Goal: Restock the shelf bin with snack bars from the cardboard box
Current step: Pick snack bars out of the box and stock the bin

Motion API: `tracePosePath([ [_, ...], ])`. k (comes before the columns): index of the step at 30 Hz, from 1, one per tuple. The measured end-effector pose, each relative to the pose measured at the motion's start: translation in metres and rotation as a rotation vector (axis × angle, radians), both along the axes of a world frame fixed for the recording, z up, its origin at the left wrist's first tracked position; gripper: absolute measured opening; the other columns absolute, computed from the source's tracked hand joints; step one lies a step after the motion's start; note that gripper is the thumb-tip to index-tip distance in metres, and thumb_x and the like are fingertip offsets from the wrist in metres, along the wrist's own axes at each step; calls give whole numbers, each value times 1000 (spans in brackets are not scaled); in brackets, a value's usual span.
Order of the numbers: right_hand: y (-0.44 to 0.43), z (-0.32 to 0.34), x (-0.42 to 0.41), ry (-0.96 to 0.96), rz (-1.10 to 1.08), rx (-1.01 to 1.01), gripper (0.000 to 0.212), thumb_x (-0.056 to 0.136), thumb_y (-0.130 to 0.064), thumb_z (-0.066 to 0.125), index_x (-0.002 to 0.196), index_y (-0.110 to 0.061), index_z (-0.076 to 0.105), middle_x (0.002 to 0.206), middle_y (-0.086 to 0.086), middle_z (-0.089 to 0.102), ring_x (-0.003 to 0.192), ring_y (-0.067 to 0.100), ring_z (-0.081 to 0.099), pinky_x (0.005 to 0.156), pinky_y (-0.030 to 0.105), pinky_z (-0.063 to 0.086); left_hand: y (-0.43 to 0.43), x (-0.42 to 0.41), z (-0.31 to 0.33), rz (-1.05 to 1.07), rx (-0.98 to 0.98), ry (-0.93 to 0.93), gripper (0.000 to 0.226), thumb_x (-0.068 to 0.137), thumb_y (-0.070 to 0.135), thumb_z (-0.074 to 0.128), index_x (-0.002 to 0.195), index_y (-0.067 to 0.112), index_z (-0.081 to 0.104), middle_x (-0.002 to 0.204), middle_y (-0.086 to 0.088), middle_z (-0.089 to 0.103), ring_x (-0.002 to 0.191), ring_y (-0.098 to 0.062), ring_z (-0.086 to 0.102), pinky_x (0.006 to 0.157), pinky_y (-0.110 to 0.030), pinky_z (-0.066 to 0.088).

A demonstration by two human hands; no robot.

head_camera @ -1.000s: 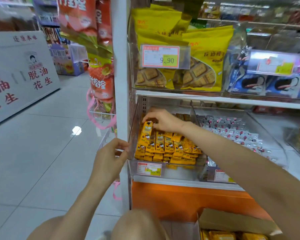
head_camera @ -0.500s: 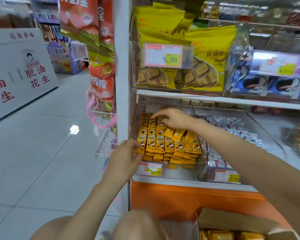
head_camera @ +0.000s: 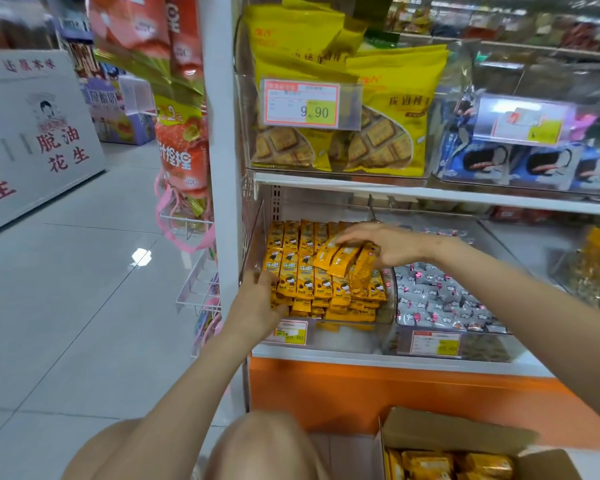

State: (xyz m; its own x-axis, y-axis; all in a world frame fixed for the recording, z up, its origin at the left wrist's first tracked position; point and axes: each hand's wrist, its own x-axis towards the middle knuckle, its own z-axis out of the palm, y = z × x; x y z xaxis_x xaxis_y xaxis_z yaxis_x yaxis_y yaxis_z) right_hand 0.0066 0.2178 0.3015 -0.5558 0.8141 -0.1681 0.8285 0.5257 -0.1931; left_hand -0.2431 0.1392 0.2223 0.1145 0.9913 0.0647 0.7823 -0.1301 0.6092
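Note:
A clear plastic shelf bin (head_camera: 354, 336) on the lower shelf holds rows of yellow snack bars (head_camera: 307, 271), some standing, some stacked flat. My right hand (head_camera: 378, 245) is over the bin's right side, fingers closed around a few tilted snack bars. My left hand (head_camera: 257, 306) is at the bin's front left corner, fingers touching the front bars and the bin edge. An open cardboard box (head_camera: 465, 441) with more yellow bars sits on the floor at the bottom right.
The neighbouring bin (head_camera: 444, 303) holds grey wrapped sweets. Above, yellow biscuit bags (head_camera: 378, 119) fill the upper shelf. Hanging red snack packs (head_camera: 181, 147) and a wire rack (head_camera: 198, 289) flank the white shelf post. My knees are below; tiled aisle floor lies left.
My right hand moved from the bin's left rows to its right side and now grips a few tilted bars. My left hand moved in from outside the post to the bin's front left corner.

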Motion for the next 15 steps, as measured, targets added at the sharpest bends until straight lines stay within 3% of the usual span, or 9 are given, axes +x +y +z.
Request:
tracePosePath([
  [2,1,-3,-2,-75,21,39,75,84,-17,67,146,-27,27,154,6,24,140,21,24,111,28,20,1,1,-2,4,16,20,51,86,15,64,132,11,42,133,-8,33,98,-21,57,92,-27,42],
  [8,10,-7,-13,-207,38,48,90,82,-7,65,150,-33,11,158,1,13,139,22,25,97,23,31,11,4,-7,29,140,200,55,81,-11,50,131,12,45,135,-11,34,110,-30,53,87,-32,45],
  [12,16,-9,-12,-157,24,62,87,79,-14,72,148,-30,21,152,4,27,134,23,33,104,33,34,21,0,-8,37,191,198,52,82,-11,50,126,15,51,131,-10,39,106,-30,56,83,-35,48],
  [15,17,-12,-5,-76,-1,95,75,74,-16,76,138,-25,37,135,5,42,118,23,46,94,37,44,24,-1,-9,31,203,190,50,83,-11,50,126,14,52,131,-11,40,107,-30,55,85,-35,47],
])
